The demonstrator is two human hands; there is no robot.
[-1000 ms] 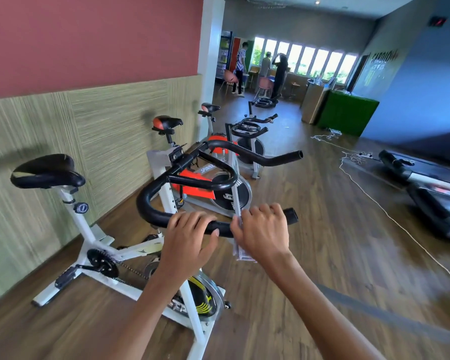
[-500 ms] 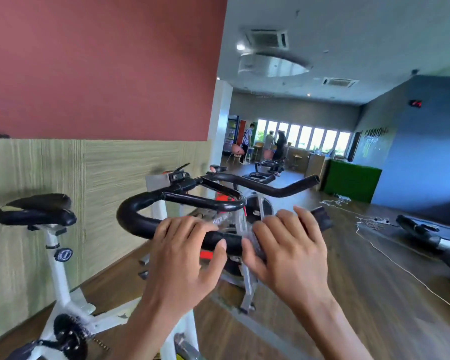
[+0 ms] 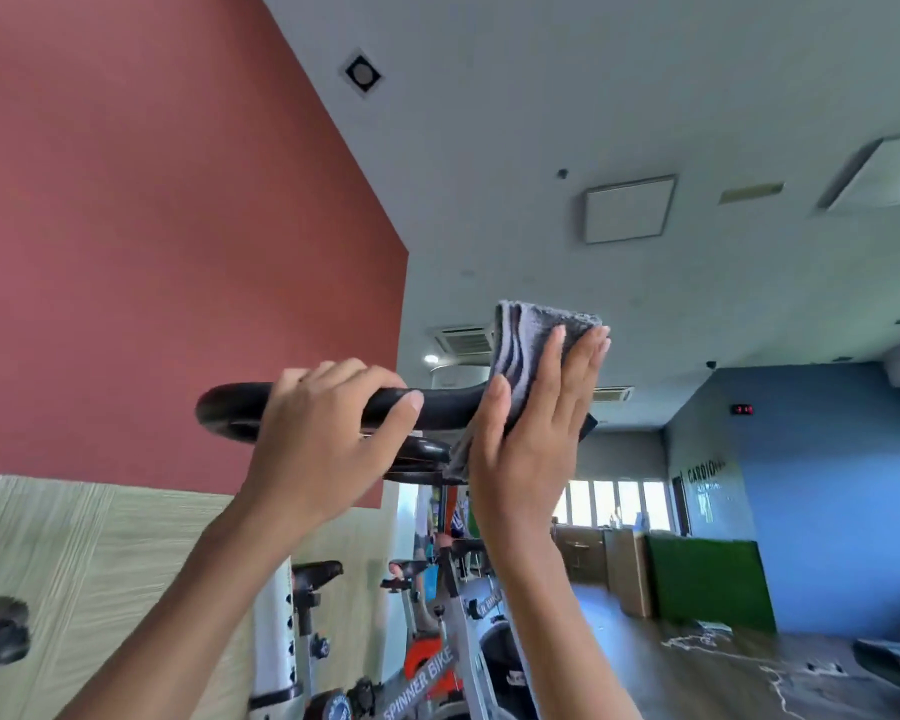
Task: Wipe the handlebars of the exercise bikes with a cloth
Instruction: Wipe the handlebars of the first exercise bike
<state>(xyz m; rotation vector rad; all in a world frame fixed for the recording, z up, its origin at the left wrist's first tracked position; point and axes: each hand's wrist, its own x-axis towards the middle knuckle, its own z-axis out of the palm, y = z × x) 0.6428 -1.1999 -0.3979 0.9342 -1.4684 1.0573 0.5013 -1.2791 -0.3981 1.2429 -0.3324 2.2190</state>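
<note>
Two hands work on one black padded handlebar [image 3: 437, 405], which runs left to right across the middle of the frame. My left hand [image 3: 328, 433] is curled over the bar left of centre, fingers wrapped on top and thumb pointing right along it, steadying it. My right hand [image 3: 536, 428] is flat and open, fingers straight up, pressing a folded grey terry cloth [image 3: 528, 337] against the bar's right end; the cloth's upper edge stands above my fingertips and its lower part hangs behind my palm. The bar's long axis lies sideways, so I judge the wipe should slide along it, rightward off the tip or leftward toward my gripping hand, which blocks that stretch. My right hand is nearer the unwiped end. Below, at lower centre, a grey and orange spinner bike frame [image 3: 427, 678] stands, with more bikes behind it beside the beige wall panel [image 3: 74, 563] at lower left.
</note>
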